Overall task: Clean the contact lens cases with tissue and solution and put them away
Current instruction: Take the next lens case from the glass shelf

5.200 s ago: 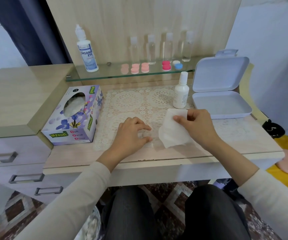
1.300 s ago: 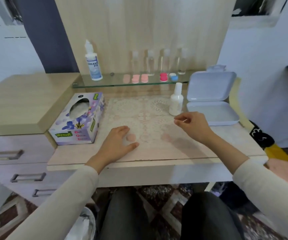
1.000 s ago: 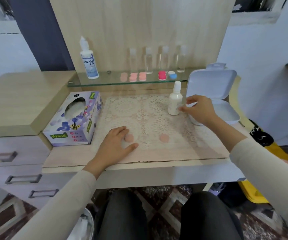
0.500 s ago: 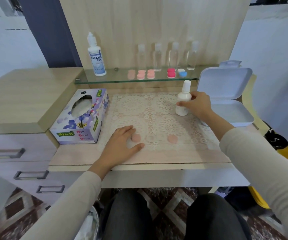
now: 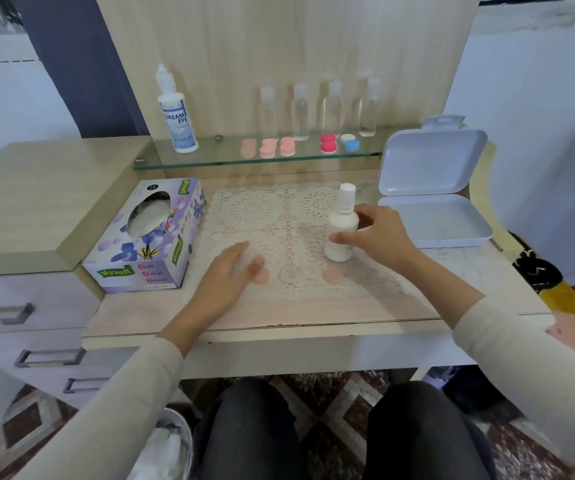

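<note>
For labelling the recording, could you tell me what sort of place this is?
Probably a home dressing table: a glass shelf holding a Dream Eye solution bottle and contact lens cases, a Mysoft tissue box beside a lace mat.

Lace mat [image 5: 262,216] on the wooden desk [image 5: 452,292], grey drawers [image 5: 47,306] at the left

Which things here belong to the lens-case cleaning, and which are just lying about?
In use: white bottle gripped by right hand; two pink case pieces; tissue box; open white box.
Lying about: four clear bottles; black object on floor.
</note>
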Motion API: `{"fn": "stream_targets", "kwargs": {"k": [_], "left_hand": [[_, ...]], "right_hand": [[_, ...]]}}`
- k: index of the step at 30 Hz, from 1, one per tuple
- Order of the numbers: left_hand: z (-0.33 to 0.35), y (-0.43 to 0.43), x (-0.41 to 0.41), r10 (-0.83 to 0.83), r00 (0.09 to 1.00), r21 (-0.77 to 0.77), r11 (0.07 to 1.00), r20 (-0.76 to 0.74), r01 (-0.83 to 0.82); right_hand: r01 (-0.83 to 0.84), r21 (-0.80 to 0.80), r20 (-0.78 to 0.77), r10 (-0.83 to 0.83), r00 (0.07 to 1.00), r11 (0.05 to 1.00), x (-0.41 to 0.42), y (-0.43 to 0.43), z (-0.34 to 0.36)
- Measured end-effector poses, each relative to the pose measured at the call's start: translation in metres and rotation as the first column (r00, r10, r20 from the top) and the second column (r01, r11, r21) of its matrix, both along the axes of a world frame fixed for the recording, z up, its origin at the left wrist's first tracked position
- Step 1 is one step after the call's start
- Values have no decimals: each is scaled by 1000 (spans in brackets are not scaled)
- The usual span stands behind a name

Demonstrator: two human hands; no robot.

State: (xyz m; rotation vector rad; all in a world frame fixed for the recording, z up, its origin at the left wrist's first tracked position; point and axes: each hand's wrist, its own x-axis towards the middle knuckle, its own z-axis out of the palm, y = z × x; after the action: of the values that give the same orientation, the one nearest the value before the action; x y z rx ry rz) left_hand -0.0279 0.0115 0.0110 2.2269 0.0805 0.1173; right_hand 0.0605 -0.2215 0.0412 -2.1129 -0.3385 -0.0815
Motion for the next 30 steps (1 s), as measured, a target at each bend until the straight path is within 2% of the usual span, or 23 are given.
{"fn": "stream_targets", "kwargs": {"k": [1, 3, 9, 14, 17, 22, 24, 26, 28, 30], "left_hand": [[8, -2, 2, 20, 1000, -130, 991, 3, -19], [23, -11, 8, 31, 998, -201, 979, 57, -19], [62, -57, 36, -208, 953, -4, 977, 220, 215], [84, -86, 62, -431, 868, 223, 897, 248, 382], [90, -91, 74, -428, 875, 308, 883, 224, 354], [94, -96, 81, -232, 953, 410, 902, 197, 135], [98, -98, 76, -284, 936, 339, 919, 209, 203], [104, -95, 72, -417, 889, 251, 896, 189, 366], [105, -89, 72, -532, 831, 302, 828, 159, 472], [106, -88, 74, -559, 816, 431, 779, 147, 456]], "right_hand": [[-4, -1, 3, 4, 1000, 1000, -2, -1, -2], [-7, 23, -2, 7, 1000, 1000, -5, -2, -5], [11, 163, -35, -5, 999, 987, -8, -3, -23], [47, 252, -37, -39, 999, 967, -13, -3, -32], [54, 267, -29, -48, 998, 962, -15, -3, -33], [50, 272, -11, -49, 999, 961, -17, -4, -34], [48, 273, -7, -48, 999, 961, -16, -4, -35], [42, 270, 7, -45, 999, 962, -16, -4, -36], [35, 266, 25, -43, 999, 963, -16, -4, -37], [29, 277, 33, -39, 999, 961, -16, -4, -37]]}}
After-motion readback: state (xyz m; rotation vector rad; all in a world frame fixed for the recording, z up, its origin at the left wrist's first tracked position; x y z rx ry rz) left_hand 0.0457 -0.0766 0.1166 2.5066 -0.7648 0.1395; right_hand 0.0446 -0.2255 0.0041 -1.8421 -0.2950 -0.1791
